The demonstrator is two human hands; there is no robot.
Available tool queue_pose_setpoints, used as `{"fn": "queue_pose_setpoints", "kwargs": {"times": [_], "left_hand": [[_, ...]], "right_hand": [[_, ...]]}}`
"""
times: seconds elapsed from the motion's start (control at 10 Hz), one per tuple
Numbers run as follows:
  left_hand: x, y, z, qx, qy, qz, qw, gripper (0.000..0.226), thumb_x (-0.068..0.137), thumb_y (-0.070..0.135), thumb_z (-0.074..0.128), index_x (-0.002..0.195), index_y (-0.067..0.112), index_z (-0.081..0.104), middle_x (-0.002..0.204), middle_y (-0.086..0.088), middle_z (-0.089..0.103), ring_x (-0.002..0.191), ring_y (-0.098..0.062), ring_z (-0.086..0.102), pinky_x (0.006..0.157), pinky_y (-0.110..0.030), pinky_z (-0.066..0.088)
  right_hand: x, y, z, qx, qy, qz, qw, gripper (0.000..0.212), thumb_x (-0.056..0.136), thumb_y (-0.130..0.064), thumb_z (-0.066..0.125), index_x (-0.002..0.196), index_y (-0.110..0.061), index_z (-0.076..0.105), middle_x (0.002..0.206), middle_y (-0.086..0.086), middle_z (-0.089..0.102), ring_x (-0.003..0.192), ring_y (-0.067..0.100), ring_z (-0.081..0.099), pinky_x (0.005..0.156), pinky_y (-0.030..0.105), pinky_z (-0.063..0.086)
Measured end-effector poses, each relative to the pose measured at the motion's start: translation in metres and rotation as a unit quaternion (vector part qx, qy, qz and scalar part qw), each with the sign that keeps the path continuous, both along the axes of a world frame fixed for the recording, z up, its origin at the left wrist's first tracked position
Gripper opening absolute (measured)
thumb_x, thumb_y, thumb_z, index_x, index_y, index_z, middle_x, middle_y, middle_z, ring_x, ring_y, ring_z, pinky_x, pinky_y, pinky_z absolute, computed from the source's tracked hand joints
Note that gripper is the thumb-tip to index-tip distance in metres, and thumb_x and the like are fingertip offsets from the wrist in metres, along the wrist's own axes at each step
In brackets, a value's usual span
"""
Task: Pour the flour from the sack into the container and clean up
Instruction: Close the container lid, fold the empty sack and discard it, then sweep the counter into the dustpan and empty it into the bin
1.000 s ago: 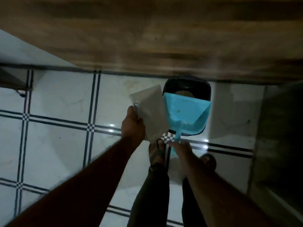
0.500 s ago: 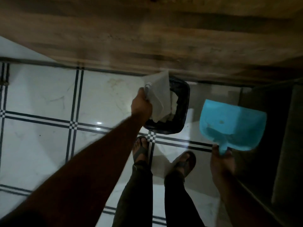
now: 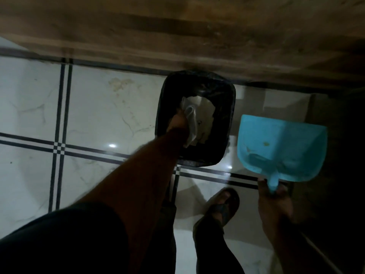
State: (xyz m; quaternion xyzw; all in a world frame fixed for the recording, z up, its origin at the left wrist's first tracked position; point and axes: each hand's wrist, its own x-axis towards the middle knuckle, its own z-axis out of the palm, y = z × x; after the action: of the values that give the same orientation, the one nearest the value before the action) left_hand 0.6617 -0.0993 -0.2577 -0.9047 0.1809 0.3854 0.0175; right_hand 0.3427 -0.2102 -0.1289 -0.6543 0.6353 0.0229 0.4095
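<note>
A black bin [image 3: 227,107] lined with a dark bag stands on the tiled floor against a wooden cabinet. My left hand [image 3: 177,123] reaches into its mouth and grips the crumpled white flour sack [image 3: 192,123], which hangs inside the bin over pale waste. To the right of the bin my right hand [image 3: 274,196] grips the handle of a light blue dustpan [image 3: 280,149], held flat above the floor with a few specks on it.
The wooden cabinet front [image 3: 177,36] runs across the top. White tiles with dark grid lines [image 3: 59,149] spread to the left. My sandalled foot [image 3: 223,208] stands below the bin. A dark cabinet side [image 3: 345,155] closes the right.
The dustpan swung from over the bin to its right side. My left hand carried the sack from beside the bin down into its opening.
</note>
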Motion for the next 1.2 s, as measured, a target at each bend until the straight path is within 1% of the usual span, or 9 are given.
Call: {"fn": "queue_pose_setpoints", "kwargs": {"times": [0.1, 0.2, 0.4, 0.5, 0.6, 0.8, 1.0, 1.1, 1.2], "left_hand": [[-0.004, -0.007, 0.021, 0.033, -0.018, -0.06, 0.998, 0.06, 0.117, 0.018, 0.034, 0.169, 0.001, 0.009, 0.172, -0.028, 0.021, 0.153, -0.045, 0.037, 0.12, -0.05, 0.037], [-0.006, -0.005, 0.029, -0.001, -0.08, -0.118, 0.99, 0.078, 0.111, 0.022, 0.046, 0.168, -0.002, -0.001, 0.177, -0.026, 0.004, 0.157, -0.048, 0.023, 0.119, -0.053, 0.038], [-0.008, 0.004, 0.042, 0.005, -0.11, -0.25, 0.962, 0.066, 0.106, 0.022, 0.035, 0.169, 0.009, 0.017, 0.173, -0.018, 0.022, 0.144, -0.045, 0.04, 0.109, -0.051, 0.041], [-0.018, 0.011, 0.066, 0.016, -0.078, -0.254, 0.964, 0.062, 0.108, 0.024, 0.038, 0.166, 0.01, 0.025, 0.17, -0.016, 0.027, 0.146, -0.044, 0.038, 0.111, -0.051, 0.04], [-0.031, 0.023, 0.098, 0.009, -0.054, -0.246, 0.968, 0.058, 0.107, 0.022, 0.045, 0.163, 0.013, 0.033, 0.166, -0.015, 0.033, 0.143, -0.043, 0.04, 0.11, -0.051, 0.041], [-0.054, 0.049, 0.197, -0.025, -0.022, -0.245, 0.969, 0.056, 0.102, 0.016, 0.053, 0.157, 0.016, 0.042, 0.158, -0.015, 0.041, 0.137, -0.041, 0.046, 0.108, -0.052, 0.046], [-0.066, 0.064, 0.338, -0.054, 0.017, -0.193, 0.979, 0.064, 0.092, 0.016, 0.069, 0.152, 0.015, 0.047, 0.151, -0.014, 0.046, 0.136, -0.04, 0.046, 0.11, -0.052, 0.049], [-0.066, 0.059, 0.417, -0.106, 0.037, -0.172, 0.979, 0.068, 0.089, 0.015, 0.073, 0.152, 0.013, 0.049, 0.152, -0.016, 0.047, 0.137, -0.041, 0.046, 0.112, -0.05, 0.048], [-0.07, 0.04, 0.497, -0.188, 0.054, -0.153, 0.969, 0.052, 0.094, 0.017, 0.073, 0.144, 0.009, 0.059, 0.144, -0.019, 0.058, 0.131, -0.04, 0.057, 0.111, -0.038, 0.047]], "right_hand": [[0.005, 0.007, 0.0, -0.006, 0.023, -0.019, 1.0, 0.033, 0.102, -0.02, 0.072, 0.107, 0.012, 0.068, 0.085, 0.023, 0.06, 0.089, 0.043, 0.067, 0.07, 0.028, 0.037], [0.008, 0.008, 0.0, 0.007, 0.032, -0.014, 0.999, 0.031, 0.1, -0.028, 0.073, 0.107, 0.002, 0.07, 0.082, 0.012, 0.063, 0.085, 0.038, 0.067, 0.075, 0.034, 0.037], [0.023, 0.016, 0.014, 0.016, 0.005, -0.058, 0.998, 0.022, 0.1, -0.023, 0.073, 0.083, -0.015, 0.061, 0.075, 0.007, 0.06, 0.081, 0.035, 0.062, 0.067, 0.039, 0.041], [0.023, 0.019, 0.031, 0.016, 0.017, -0.045, 0.999, 0.027, 0.101, -0.026, 0.072, 0.081, -0.022, 0.055, 0.075, 0.001, 0.055, 0.086, 0.037, 0.061, 0.081, 0.05, 0.047], [0.021, 0.018, 0.057, 0.05, 0.024, -0.021, 0.998, 0.023, 0.104, -0.03, 0.068, 0.085, -0.026, 0.055, 0.08, -0.003, 0.055, 0.09, 0.033, 0.06, 0.083, 0.046, 0.047], [0.035, 0.031, 0.149, -0.013, 0.049, 0.018, 0.999, 0.035, 0.102, -0.037, 0.069, 0.119, -0.007, 0.066, 0.111, 0.027, 0.071, 0.105, 0.047, 0.068, 0.093, 0.054, 0.051], [0.03, 0.034, 0.271, 0.049, 0.09, 0.039, 0.994, 0.041, 0.105, -0.038, 0.065, 0.122, 0.0, 0.066, 0.118, 0.03, 0.069, 0.114, 0.046, 0.066, 0.094, 0.044, 0.048], [0.019, 0.044, 0.349, 0.084, 0.019, -0.052, 0.995, 0.025, 0.101, -0.039, 0.068, 0.093, -0.016, 0.065, 0.085, 0.014, 0.069, 0.075, 0.032, 0.068, 0.068, 0.037, 0.051], [-0.001, 0.056, 0.43, 0.069, -0.041, -0.107, 0.991, 0.03, 0.098, -0.037, 0.074, 0.086, -0.014, 0.059, 0.071, 0.014, 0.065, 0.052, 0.022, 0.058, 0.05, 0.034, 0.05]]}}
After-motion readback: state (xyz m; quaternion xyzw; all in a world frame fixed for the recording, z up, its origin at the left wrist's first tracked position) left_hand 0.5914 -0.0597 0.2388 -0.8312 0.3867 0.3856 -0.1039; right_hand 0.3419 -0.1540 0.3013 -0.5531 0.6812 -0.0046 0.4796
